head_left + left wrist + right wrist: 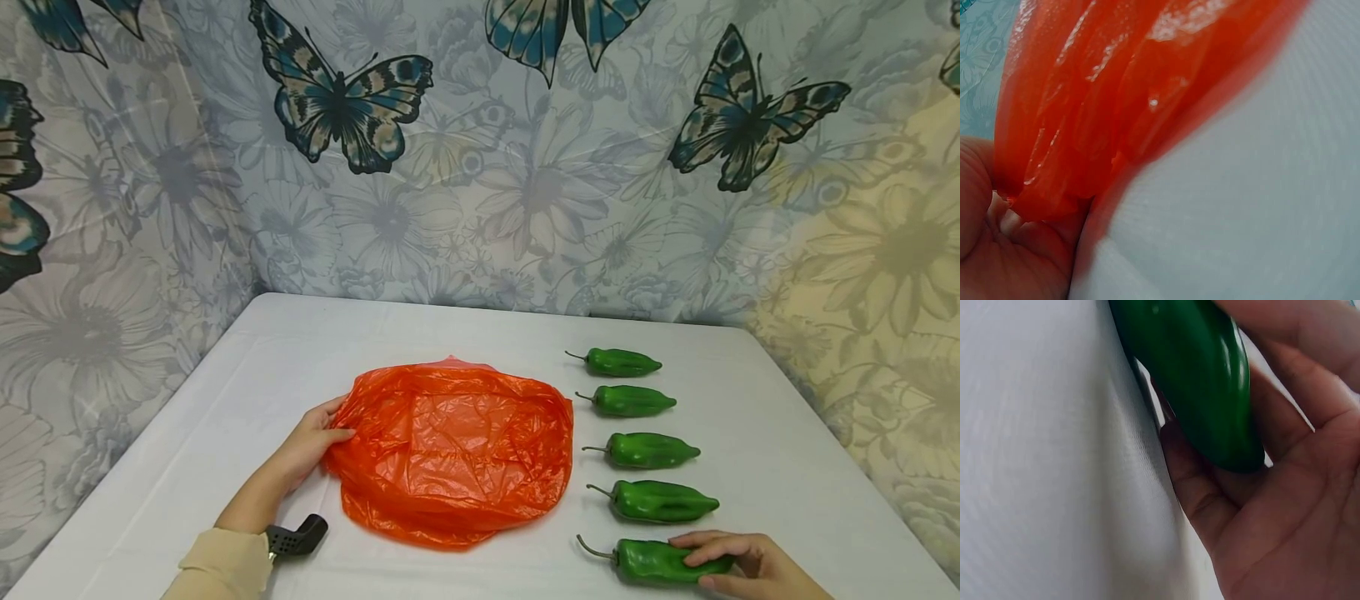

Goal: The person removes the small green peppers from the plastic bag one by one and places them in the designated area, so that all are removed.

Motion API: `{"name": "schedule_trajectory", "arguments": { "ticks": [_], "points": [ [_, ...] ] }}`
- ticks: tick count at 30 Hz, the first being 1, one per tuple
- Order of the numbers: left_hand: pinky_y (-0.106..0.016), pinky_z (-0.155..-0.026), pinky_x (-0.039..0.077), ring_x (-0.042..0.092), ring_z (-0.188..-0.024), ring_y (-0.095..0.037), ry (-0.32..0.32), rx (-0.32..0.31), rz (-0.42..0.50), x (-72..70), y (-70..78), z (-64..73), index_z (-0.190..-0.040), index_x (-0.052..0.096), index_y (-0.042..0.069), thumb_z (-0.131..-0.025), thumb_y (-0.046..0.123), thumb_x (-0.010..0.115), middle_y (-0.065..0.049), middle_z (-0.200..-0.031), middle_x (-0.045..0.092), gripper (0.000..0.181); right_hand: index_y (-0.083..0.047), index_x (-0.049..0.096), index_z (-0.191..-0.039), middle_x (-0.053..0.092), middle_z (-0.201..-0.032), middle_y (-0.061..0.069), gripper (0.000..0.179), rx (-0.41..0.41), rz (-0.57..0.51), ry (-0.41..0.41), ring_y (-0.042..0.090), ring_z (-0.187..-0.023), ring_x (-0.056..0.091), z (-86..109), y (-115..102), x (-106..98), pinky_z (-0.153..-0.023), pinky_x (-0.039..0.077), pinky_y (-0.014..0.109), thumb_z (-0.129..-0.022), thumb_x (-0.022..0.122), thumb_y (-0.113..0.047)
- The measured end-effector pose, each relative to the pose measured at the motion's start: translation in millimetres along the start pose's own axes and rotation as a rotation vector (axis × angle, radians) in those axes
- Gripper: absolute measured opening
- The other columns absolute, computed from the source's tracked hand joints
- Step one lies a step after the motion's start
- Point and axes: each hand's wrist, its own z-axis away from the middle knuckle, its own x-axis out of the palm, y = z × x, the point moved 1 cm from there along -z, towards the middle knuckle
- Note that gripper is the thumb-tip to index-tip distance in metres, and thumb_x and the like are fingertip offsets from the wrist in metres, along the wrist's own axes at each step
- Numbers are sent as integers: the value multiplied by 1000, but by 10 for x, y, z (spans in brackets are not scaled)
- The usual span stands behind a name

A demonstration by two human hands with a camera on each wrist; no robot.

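An orange-red plastic bag (pixel 465 442) lies spread on the white table, its mouth side by my left hand (pixel 303 447). That hand pinches the bag's left edge, thumb on top; in the left wrist view the gathered plastic (pixel 1072 137) hangs between thumb and fingers. At the front right, my right hand (pixel 757 568) grips the tip end of the nearest green pepper (pixel 648 561), whose stem points left. The right wrist view shows the thumb and fingers around this glossy pepper (pixel 1197 381), close to the tabletop.
Several more green peppers, among them the farthest one (pixel 621 362) and a middle one (pixel 652 450), lie in a column right of the bag. A black wrist device (pixel 300 535) sits by my left sleeve. A butterfly-patterned curtain (pixel 525 183) stands behind the table (pixel 300 333).
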Motion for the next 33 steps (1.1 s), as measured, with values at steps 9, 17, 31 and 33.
{"name": "schedule_trajectory", "arguments": {
  "ticks": [9, 17, 31, 33],
  "points": [
    [-19, -76, 53, 60, -90, -2, 4, 0, 1, -1, 10, 12, -146, 17, -5, -90, -1, 46, -27, -146, 31, 63, 6, 55, -124, 49, -141, -1, 49, 0, -49, -50, 2, -129, 42, 12, 8, -49, -97, 39, 16, -86, 30, 24],
    [-19, -78, 53, 60, -94, -4, 14, 0, -10, -2, -1, 19, -145, 18, -6, -90, -1, 47, -27, -146, 31, 63, 8, 54, -123, 46, -143, -3, 49, -51, 77, -4, 0, -130, 39, 18, 12, -80, -95, 39, 15, -84, 32, 27],
    [-42, -109, 30, 25, -138, -38, 67, 63, -183, -9, 158, 34, -148, 11, 0, -92, 13, 53, -22, -153, 17, 72, -1, 54, -127, 48, -133, -25, 43, 135, 725, 304, -19, -117, 37, 41, -461, -189, -77, 42, 9, -85, 56, 8],
    [-51, -112, 19, 15, -140, -41, 99, 109, -301, -32, 241, 52, -148, 11, -2, -92, 16, 54, -24, -154, 11, 73, -8, 56, -127, 43, -133, -30, 46, 160, 905, 383, -23, -117, 32, -50, -579, -200, -75, 35, 4, -82, 64, 0]
  ]
}}
